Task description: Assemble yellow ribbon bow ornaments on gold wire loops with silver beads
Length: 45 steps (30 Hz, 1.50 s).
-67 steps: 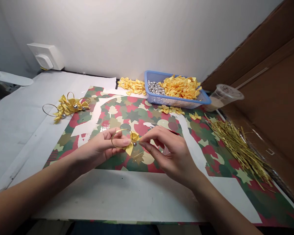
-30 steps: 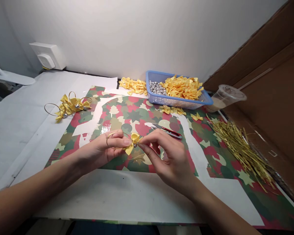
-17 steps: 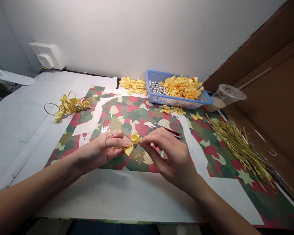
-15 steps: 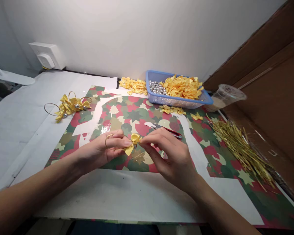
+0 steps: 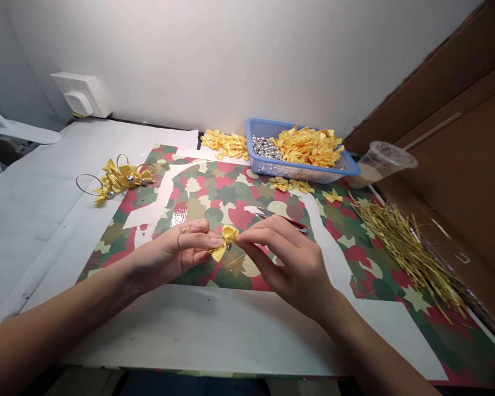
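Between my two hands is a yellow ribbon bow [image 5: 229, 233] with a small silver bell [image 5: 229, 246] at its middle. My left hand [image 5: 192, 243] is closed, thumb and fingers pinching the bow's left side. A thin gold wire [image 5: 179, 240] loops around the fingers of that hand. My right hand [image 5: 286, 258] pinches at the bow's right edge with thumb and forefinger; a thin strand shows below, and what exactly lies between those fingertips is hidden. Both hands are above the patterned paper.
A blue basket [image 5: 301, 175] at the back holds silver bells and yellow bows. More bows [image 5: 225, 144] lie beside it. Finished-looking bow loops [image 5: 119, 180] lie left. Red-handled snips [image 5: 295, 224] lie behind my right hand. Gold wire strands [image 5: 408, 247] and a plastic cup [image 5: 385, 162] are right.
Hardly anything differs. Both hands keep their pinch on the bow, and the whole view has shifted very slightly.
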Tool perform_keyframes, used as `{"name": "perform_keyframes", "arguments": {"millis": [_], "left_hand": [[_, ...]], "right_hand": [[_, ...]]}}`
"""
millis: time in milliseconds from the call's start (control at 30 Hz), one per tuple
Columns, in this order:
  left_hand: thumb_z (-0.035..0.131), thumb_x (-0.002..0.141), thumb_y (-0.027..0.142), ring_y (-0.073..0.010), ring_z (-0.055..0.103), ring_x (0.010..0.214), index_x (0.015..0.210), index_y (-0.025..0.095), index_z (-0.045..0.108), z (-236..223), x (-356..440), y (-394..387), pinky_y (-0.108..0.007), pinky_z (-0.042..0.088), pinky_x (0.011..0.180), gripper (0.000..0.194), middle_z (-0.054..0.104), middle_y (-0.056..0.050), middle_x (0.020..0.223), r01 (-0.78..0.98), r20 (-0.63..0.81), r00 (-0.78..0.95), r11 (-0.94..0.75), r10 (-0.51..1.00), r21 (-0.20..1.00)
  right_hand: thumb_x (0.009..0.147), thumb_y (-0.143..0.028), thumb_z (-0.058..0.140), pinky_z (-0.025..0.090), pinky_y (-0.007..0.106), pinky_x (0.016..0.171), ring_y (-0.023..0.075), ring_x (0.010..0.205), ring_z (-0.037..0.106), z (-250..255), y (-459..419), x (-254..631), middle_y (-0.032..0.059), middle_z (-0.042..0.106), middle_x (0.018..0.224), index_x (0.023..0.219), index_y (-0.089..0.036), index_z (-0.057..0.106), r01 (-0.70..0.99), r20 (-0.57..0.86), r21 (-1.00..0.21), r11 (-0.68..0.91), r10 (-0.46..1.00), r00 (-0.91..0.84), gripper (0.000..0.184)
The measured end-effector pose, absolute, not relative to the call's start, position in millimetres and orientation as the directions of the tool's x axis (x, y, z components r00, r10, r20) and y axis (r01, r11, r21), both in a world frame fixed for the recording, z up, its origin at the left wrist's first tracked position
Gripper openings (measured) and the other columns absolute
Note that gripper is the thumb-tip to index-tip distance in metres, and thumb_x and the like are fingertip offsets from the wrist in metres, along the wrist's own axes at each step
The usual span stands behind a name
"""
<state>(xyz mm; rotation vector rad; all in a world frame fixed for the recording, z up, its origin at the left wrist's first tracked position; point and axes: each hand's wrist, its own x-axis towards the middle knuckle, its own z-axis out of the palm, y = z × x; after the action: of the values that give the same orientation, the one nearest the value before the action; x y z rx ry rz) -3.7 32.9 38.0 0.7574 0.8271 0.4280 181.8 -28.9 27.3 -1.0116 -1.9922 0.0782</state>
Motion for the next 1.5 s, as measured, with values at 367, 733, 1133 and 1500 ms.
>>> {"name": "perform_keyframes", "arguments": {"millis": [367,733,1133,1500], "left_hand": [[0.078,0.061,0.018,-0.0063,0.032,0.06,0.057,0.018,0.03,36.9,-3.5,32.3,-0.013,0.041,0.059,0.048,0.034,0.005,0.064,-0.096,-0.481,0.637,0.681,0.603,0.726],[0.08,0.058,0.016,-0.0048,0.031,0.056,0.058,0.019,0.029,36.8,-4.1,33.4,-0.012,0.041,0.057,0.051,0.03,0.007,0.06,-0.102,-0.493,0.615,0.682,0.616,0.724],[0.077,0.061,0.02,-0.0075,0.046,0.058,0.056,0.019,0.028,34.2,-2.0,30.2,-0.02,0.041,0.057,0.05,0.035,0.008,0.058,0.103,-0.534,0.636,0.624,0.557,0.774],[0.075,0.064,0.02,-0.008,0.048,0.059,0.058,0.02,0.024,32.1,-3.1,30.5,-0.021,0.039,0.057,0.051,0.045,0.006,0.056,0.082,-0.516,0.688,0.653,0.509,0.753]], "right_hand": [[0.086,-0.008,0.058,0.044,0.026,0.056,0.0127,0.064,0.054,28.4,-27.6,186.6,0.0004,0.064,0.074,0.086,-0.021,0.06,0.505,0.517,-0.659,0.557,0.824,-0.234,0.014],[0.085,-0.009,0.058,0.043,0.027,0.058,0.0133,0.066,0.054,29.9,-28.2,188.3,0.0001,0.061,0.073,0.084,-0.021,0.059,0.51,0.494,-0.66,0.552,0.83,-0.259,0.012],[0.089,-0.027,0.056,0.04,0.026,0.058,0.0125,0.07,0.047,31.1,-25.2,183.3,0.0011,0.052,0.081,0.089,-0.021,0.064,0.297,0.126,-0.931,0.212,0.95,-0.284,0.01],[0.084,-0.026,0.061,0.045,0.024,0.058,0.0105,0.066,0.053,25.8,-22.1,184.2,-0.0006,0.058,0.075,0.078,-0.019,0.061,0.065,0.098,-0.991,0.115,0.971,-0.219,0.009]]}}
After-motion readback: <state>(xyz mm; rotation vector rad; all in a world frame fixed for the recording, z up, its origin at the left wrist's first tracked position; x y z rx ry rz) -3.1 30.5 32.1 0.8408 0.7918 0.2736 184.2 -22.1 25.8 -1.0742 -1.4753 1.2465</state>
